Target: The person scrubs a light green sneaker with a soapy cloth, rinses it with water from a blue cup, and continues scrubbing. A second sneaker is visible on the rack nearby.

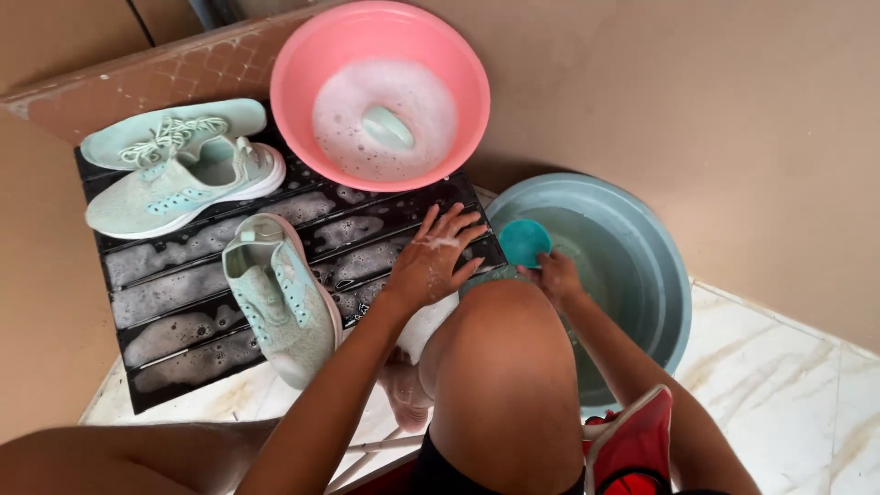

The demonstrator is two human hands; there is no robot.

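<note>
My left hand [433, 259] rests flat and soapy on the black slatted mat [183, 293], fingers spread, holding nothing. A mint-green sneaker [282, 298] lies on its side just left of that hand. My right hand [554, 275] grips a small teal scoop [524, 241] over the grey-blue basin [642, 266] of water. My knee [504, 367] partly hides the basin's near side.
A pink basin [380, 92] with soapy water and a pale green object floating in it stands at the back of the mat. Two more mint sneakers [174, 170] lie at the mat's back left. Beige walls close in behind and right; marble floor lies at the right.
</note>
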